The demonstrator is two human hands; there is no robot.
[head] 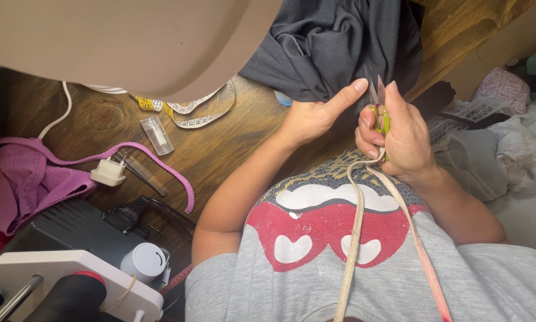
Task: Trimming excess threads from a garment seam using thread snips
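While the right hand (399, 134) closes its grip on green snips (380, 113), blades up, the left hand (315, 116) pinches dark fabric (333, 48) just beside them. Trimming step, I'd judge; next needs blades eased onto the pinched spot. Tape measure (190, 113) lies on surface (220, 149), well left.

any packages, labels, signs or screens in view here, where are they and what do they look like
No signs or screens show.
Tape measure: marked strip, yellow and white, looped on the wooden table at upper left of centre.
Small clear plastic tube: oblong case just below the tape.
Shirt print: red and white cartoon shapes on the grey shirt, below the left hand and right hand.
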